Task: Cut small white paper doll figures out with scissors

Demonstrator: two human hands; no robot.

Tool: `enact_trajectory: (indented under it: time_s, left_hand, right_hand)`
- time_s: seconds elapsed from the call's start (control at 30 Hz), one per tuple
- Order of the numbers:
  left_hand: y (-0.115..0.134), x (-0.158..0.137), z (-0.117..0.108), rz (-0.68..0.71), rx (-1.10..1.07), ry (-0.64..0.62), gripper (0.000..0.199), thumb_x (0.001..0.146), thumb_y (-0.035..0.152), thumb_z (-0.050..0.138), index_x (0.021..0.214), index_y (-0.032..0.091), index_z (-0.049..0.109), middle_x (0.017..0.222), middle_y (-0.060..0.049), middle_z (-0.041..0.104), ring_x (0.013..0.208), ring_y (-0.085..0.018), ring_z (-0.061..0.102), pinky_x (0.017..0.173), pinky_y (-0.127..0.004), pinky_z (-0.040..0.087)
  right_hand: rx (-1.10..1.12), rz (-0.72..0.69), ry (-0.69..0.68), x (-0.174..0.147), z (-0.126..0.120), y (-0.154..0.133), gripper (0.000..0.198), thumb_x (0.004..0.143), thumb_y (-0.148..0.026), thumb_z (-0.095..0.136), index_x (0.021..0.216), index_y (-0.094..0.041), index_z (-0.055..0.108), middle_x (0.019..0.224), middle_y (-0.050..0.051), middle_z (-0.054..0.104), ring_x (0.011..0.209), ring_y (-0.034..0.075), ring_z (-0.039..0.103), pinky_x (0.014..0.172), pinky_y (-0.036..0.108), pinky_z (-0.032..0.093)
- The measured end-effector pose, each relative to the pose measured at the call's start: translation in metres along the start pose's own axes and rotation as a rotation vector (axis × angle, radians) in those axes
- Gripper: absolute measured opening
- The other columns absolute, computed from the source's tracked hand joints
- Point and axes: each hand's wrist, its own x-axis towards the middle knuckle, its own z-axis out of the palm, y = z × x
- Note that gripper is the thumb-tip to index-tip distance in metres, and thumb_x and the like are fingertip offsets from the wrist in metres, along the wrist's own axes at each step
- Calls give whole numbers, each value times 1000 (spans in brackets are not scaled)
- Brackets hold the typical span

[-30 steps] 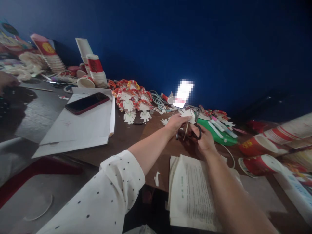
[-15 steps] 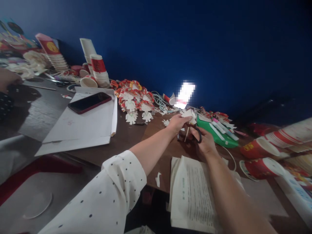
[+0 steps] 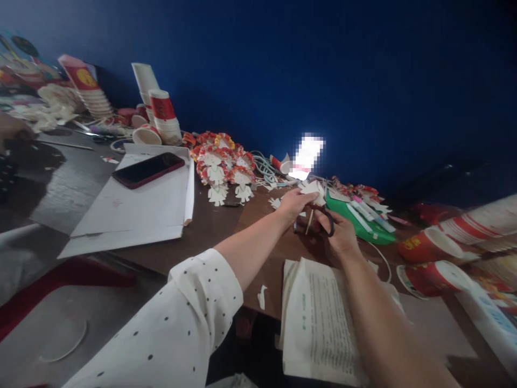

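Note:
In my left hand [image 3: 296,203] a white paper cutout [image 3: 312,189] is pinched between thumb and fingers. My right hand [image 3: 341,234] grips a pair of scissors [image 3: 330,224] by the dark handles, just below and to the right of the cutout. The blades are mostly hidden behind my hands and the paper. Left of my left hand lies a pile of paper dolls [image 3: 216,172] with red and yellow ruffled trim. A green pouch [image 3: 363,223] with several markers [image 3: 374,215] on it is right beside my right hand.
A dark phone [image 3: 148,170] lies on a white box lid [image 3: 133,210] at left. Paper cup stacks [image 3: 165,116] stand behind it; more cups [image 3: 434,277] lie at right. A printed paper bag [image 3: 319,323] hangs over the near table edge. A bright pixelated screen [image 3: 307,155] leans ahead. Another person's hand [image 3: 14,129] shows far left.
Both my hands stay almost in place, with the paper and scissors still held. The other person's hand at the far left has shifted slightly left.

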Motion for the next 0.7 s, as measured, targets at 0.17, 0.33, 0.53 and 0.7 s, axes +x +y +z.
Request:
enact_trajectory:
  time_s: [0.17, 0.33, 0.53, 0.7]
  left_hand:
    - [4, -4, 2, -21, -36, 4, 11, 75, 11, 76, 72, 13, 66, 61, 1, 63, 52, -8, 53, 61, -23, 44]
    - [4, -4, 2, -22, -26, 13, 14, 72, 12, 80, 72, 14, 66, 60, 2, 62, 53, -8, 52, 60, -22, 43]
    - [3, -4, 1, -12, -35, 5, 16, 72, 12, 79, 71, 13, 64, 59, 2, 61, 51, -7, 52, 54, -20, 38]
    - [6, -6, 3, -32, -53, 9, 16, 71, 12, 81, 70, 14, 65, 59, 2, 61, 51, -7, 51, 58, -22, 41]
  right_hand:
    - [8, -15, 4, 0, 0, 2, 46, 72, -59, 80, 91, -16, 79, 60, -1, 59, 56, 13, 48, 52, 26, 38]
    - [19, -6, 21, -1, 2, -1, 47, 70, -59, 81, 89, -16, 79, 61, -1, 59, 55, 12, 48, 52, 27, 38]
    - [55, 18, -1, -1, 3, -3, 39, 70, -53, 83, 84, -16, 78, 59, -2, 56, 56, 11, 46, 52, 26, 36]
    - [35, -9, -1, -1, 4, 0, 41, 73, -56, 80, 84, -17, 77, 59, -2, 57, 55, 11, 46, 52, 26, 37]
